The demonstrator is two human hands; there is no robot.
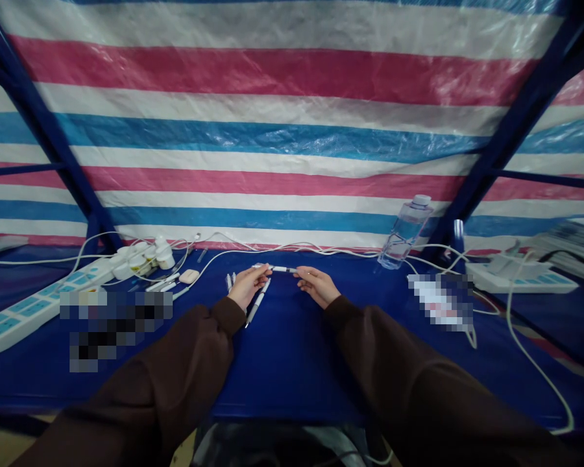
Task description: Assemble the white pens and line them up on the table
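Between my two hands a slim white pen (283, 269) with dark parts is held level above the blue table (296, 363). My left hand (249, 285) pinches its left end. The fingers of my right hand (317, 285) are closed on its right end. A second white pen (257, 303) lies slanted on the table just right of my left hand, its dark tip toward me. Partly hidden behind my left hand are some small white pen-like pieces (230, 281).
A long white power strip (34, 311) with plugs lies at left, near a small white case (189, 276). White cables (272, 248) run along the back. A clear bottle (405, 233) stands back right, with another power strip (520, 275) beyond. Striped sheeting (282, 130) hangs behind.
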